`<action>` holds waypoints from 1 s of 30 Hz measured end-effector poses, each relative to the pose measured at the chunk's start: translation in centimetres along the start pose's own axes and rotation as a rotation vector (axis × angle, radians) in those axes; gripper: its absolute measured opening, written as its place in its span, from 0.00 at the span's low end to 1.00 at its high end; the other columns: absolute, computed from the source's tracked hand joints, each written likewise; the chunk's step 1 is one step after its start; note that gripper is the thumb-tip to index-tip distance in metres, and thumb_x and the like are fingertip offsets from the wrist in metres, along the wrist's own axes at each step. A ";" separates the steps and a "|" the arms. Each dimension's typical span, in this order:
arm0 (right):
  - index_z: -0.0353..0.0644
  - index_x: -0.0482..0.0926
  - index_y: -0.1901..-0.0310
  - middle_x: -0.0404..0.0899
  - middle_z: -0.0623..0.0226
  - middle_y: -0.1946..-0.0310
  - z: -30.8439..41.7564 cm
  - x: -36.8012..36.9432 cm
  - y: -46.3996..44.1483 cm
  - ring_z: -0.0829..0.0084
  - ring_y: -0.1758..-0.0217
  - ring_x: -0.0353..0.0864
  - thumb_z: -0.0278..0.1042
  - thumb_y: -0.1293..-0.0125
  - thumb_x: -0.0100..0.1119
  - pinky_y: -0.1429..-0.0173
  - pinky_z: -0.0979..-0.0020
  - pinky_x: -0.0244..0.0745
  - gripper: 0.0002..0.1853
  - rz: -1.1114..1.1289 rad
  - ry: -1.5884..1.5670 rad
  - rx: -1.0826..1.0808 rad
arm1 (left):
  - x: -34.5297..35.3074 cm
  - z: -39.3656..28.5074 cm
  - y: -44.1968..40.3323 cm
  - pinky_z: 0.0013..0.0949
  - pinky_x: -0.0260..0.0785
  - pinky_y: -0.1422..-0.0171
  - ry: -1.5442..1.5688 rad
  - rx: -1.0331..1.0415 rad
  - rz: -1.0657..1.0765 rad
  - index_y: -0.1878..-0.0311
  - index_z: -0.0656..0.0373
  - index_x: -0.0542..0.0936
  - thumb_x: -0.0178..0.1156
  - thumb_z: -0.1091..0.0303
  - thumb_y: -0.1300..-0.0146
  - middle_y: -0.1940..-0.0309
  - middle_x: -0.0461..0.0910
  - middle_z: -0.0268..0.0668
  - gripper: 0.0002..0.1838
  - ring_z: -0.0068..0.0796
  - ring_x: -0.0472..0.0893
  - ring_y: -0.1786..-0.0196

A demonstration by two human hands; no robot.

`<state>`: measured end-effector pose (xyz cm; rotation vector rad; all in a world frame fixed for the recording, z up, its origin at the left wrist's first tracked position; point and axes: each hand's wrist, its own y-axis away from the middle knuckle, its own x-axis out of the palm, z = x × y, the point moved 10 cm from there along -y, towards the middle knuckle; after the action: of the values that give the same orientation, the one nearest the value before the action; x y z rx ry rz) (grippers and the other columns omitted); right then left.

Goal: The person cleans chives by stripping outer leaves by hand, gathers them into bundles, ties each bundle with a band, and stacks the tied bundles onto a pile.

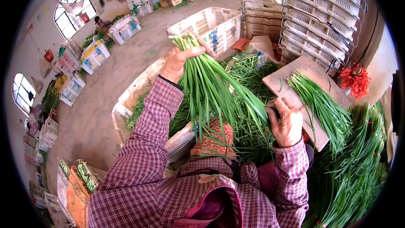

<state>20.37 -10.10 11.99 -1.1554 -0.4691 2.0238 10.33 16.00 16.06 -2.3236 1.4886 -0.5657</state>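
My left hand (180,62) is closed around the pale stem ends of a bunch of green chives (211,84), holding it up. The long leaves hang down and fan out to the right. At the lower right side of the bunch, the bent fingers of my right hand (287,122) pinch at the leaf tips. Just right of that hand, a smaller pile of chives (318,101) lies on a slanted board (278,76). Loose green leaves (249,139) are heaped beneath both hands.
An open white crate (228,29) stands ahead, and stacked crates (320,17) rise at the right. Tied chive bundles (354,177) fill the lower right. Red ties (355,80) hang beside the board. Along the left wall are more crates (124,29) and a seated person (100,23).
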 end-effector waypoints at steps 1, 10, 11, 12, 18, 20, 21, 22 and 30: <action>0.42 0.77 0.67 0.77 0.59 0.72 -0.3 -0.5 0.0 0.55 0.70 0.80 0.24 0.45 0.62 0.66 0.62 0.73 0.05 0.019 0.005 0.019 | 0.3 0.3 0.0 0.45 0.79 0.52 0.002 0.000 -0.002 0.61 0.61 0.74 0.61 0.73 0.48 0.68 0.79 0.42 0.11 0.40 0.83 0.61; 0.36 0.79 0.68 0.81 0.57 0.73 -2.0 -3.5 0.9 0.62 0.72 0.83 0.18 0.47 0.61 0.66 0.68 0.75 0.05 0.116 0.000 0.042 | -0.4 2.4 -0.9 0.35 0.80 0.57 -0.128 -0.029 -0.082 0.57 0.62 0.77 0.64 0.72 0.45 0.67 0.81 0.39 0.12 0.32 0.84 0.63; 0.35 0.80 0.68 0.81 0.60 0.75 -3.6 -4.3 1.7 0.68 0.75 0.82 0.18 0.47 0.61 0.68 0.71 0.75 0.04 0.100 -0.037 0.098 | -1.5 2.6 -1.0 0.34 0.81 0.57 -0.132 -0.026 -0.105 0.56 0.62 0.77 0.65 0.72 0.45 0.67 0.81 0.39 0.13 0.31 0.84 0.63; 0.35 0.80 0.69 0.81 0.60 0.76 -5.1 -5.3 2.4 0.70 0.75 0.82 0.18 0.47 0.62 0.69 0.72 0.75 0.04 0.086 -0.035 0.148 | -2.8 2.8 -0.9 0.30 0.78 0.60 -0.089 -0.033 -0.156 0.60 0.58 0.78 0.65 0.72 0.44 0.70 0.82 0.34 0.09 0.25 0.83 0.67; 0.39 0.82 0.70 0.81 0.63 0.76 -10.0 -6.2 5.1 0.69 0.75 0.81 0.24 0.47 0.64 0.68 0.70 0.74 0.02 0.142 0.105 0.243 | -4.0 0.6 -1.2 0.31 0.79 0.61 -0.064 0.048 -0.195 0.60 0.59 0.78 0.65 0.69 0.43 0.71 0.82 0.37 0.09 0.27 0.83 0.68; 0.46 0.84 0.72 0.81 0.65 0.75 -11.1 -4.9 5.8 0.62 0.73 0.81 0.34 0.47 0.65 0.65 0.64 0.76 0.04 0.185 0.296 0.224 | -3.6 -2.4 -2.5 0.33 0.80 0.62 -0.125 0.181 -0.194 0.59 0.60 0.78 0.66 0.67 0.44 0.71 0.83 0.41 0.12 0.29 0.84 0.69; 0.48 0.85 0.66 0.80 0.65 0.73 -12.3 -4.2 6.4 0.61 0.69 0.81 0.35 0.48 0.65 0.62 0.63 0.76 0.07 0.244 0.399 0.268 | -3.4 -4.7 -3.3 0.34 0.82 0.62 -0.247 0.253 -0.185 0.59 0.60 0.79 0.66 0.66 0.44 0.72 0.83 0.41 0.12 0.29 0.85 0.69; 0.49 0.84 0.63 0.80 0.64 0.70 -12.9 -3.9 6.7 0.60 0.66 0.81 0.35 0.48 0.65 0.61 0.61 0.76 0.10 0.226 0.445 0.257 | -2.5 -7.5 -3.8 0.36 0.83 0.58 -0.386 0.334 -0.147 0.60 0.60 0.78 0.65 0.67 0.44 0.69 0.82 0.39 0.10 0.32 0.85 0.63; 0.50 0.80 0.52 0.78 0.59 0.63 -14.2 -0.3 7.2 0.54 0.56 0.77 0.33 0.50 0.67 0.52 0.57 0.74 0.20 0.254 0.384 0.259 | 9.0 -18.6 -2.6 0.25 0.77 0.63 -1.105 0.997 -0.018 0.60 0.59 0.80 0.65 0.73 0.42 0.69 0.82 0.32 0.07 0.22 0.81 0.67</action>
<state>29.47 -15.72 0.24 -1.4496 0.1338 1.9320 6.64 7.78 34.83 -1.3764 0.4501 0.0562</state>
